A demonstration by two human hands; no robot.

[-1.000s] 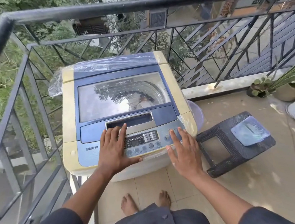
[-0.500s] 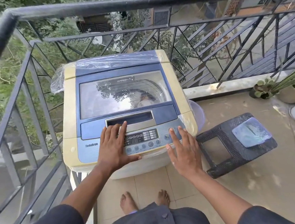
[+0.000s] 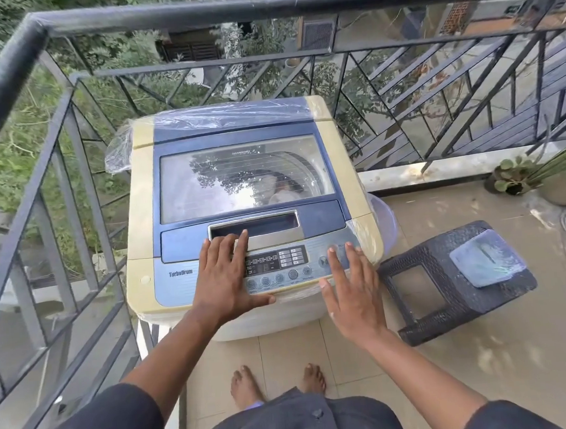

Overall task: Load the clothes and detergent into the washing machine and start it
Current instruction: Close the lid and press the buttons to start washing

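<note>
Hands at the buttons, lid shut.

The washing machine (image 3: 241,218) stands by the railing (image 3: 62,137), some cloth showing through its closed lid (image 3: 244,180). The left hand (image 3: 227,280) lies flat and open near the lid's handle; the right hand (image 3: 353,287) is open, fingertips by the round start button. It looks like the start step: next, press that one button. Both hands sit much as they did a second ago.

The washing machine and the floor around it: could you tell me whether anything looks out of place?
Yes. The dark plastic stool right of the washing machine seems tipped over on the floor. Clear plastic wrap bunches loosely at the machine's rear-left corner.
</note>
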